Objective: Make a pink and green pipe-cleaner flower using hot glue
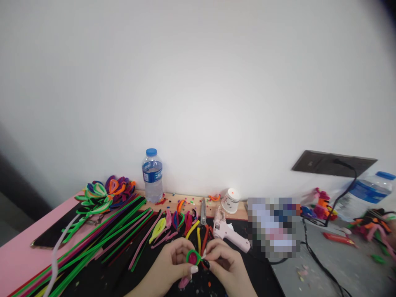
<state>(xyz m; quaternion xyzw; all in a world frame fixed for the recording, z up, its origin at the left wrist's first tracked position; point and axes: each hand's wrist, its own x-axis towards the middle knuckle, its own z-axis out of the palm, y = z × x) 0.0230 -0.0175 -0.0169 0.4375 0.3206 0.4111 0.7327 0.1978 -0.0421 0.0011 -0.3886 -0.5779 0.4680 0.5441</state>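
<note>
Far left, the pink part of the desk (21, 258), with a dark phone (52, 231) lying beside a heap of looped pipe-cleaner flowers (114, 187). Next, long pipe cleaners (102, 243), mostly green, slanting from near edge toward the wall. Behind their far ends, an upright water bottle (152, 179) with blue cap. Then small bent loops, among them a yellow-green loop (157, 230).

Near the middle, the left hand (171, 262), thumb and fingers closed around the left side of a green loop (188, 256) with a magenta piece showing inside. Between the two hands, this loop: rounded body against the left fingers, narrow end pointing right, roughly crosswise to the body, so nearer to the left hand. At that narrow end, the right hand (227, 262), thumb and forefinger apparently pinching; cannot tell how firmly.

Just beyond the hands, scissors (203, 214), blades toward the wall. Right of these, a pale pink glue gun (232, 236) and a white paper cup (230, 202), seemingly upside down. Farther right, a pixelated patch, black cable (321, 270), red-handled tool (338, 239) and second bottle (371, 192).
</note>
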